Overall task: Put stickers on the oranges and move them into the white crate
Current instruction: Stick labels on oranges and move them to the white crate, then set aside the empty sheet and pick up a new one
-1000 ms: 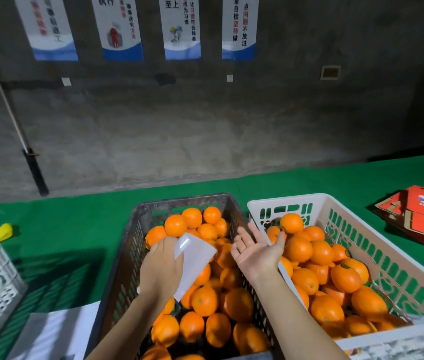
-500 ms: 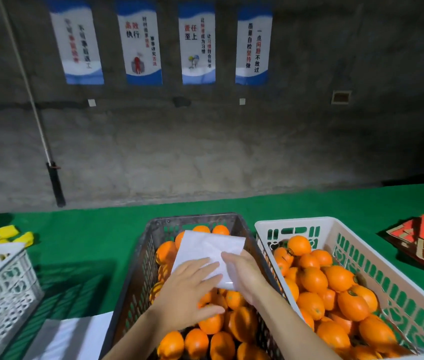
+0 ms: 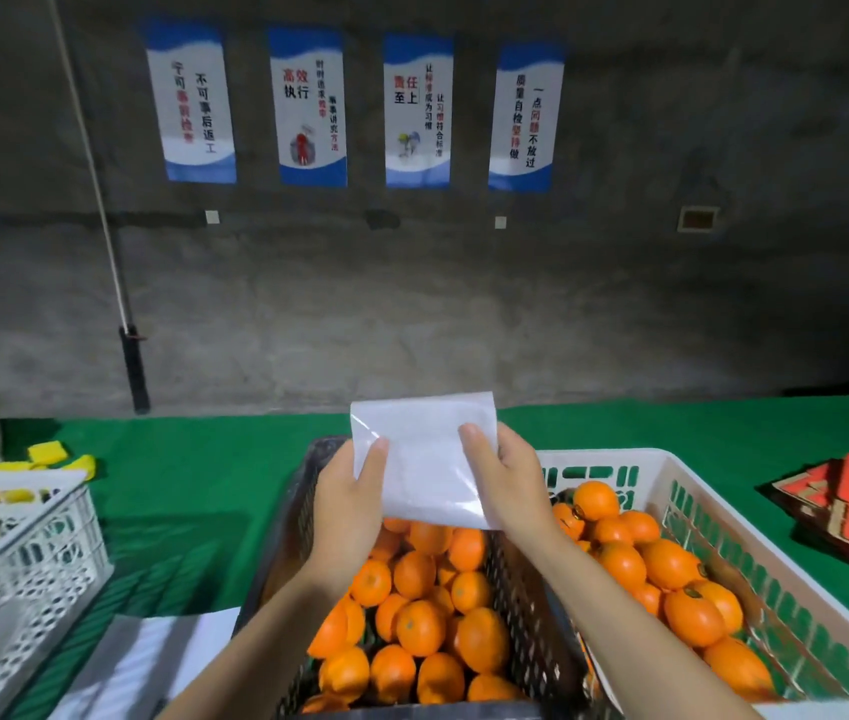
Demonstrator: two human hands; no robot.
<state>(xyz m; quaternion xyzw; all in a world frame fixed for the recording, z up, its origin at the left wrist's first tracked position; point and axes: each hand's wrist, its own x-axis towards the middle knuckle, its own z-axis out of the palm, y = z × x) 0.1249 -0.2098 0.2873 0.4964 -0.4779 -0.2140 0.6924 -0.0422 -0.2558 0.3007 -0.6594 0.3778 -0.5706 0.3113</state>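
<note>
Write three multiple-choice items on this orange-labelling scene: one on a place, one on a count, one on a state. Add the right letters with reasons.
1. Where is the white sheet?
A. held above the dark crate
B. lying in the white crate
C. flat on the green cloth

2. How many posters hang on the wall?
A. two
B. four
C. six

3. How is the sheet held?
A. by the left hand alone
B. by the right hand alone
C. by both hands

Answers: 1 A, the sheet is lifted over the dark crate's oranges. 2 B, four posters hang side by side. 3 C, each hand has a grip on one side of the sheet.
</note>
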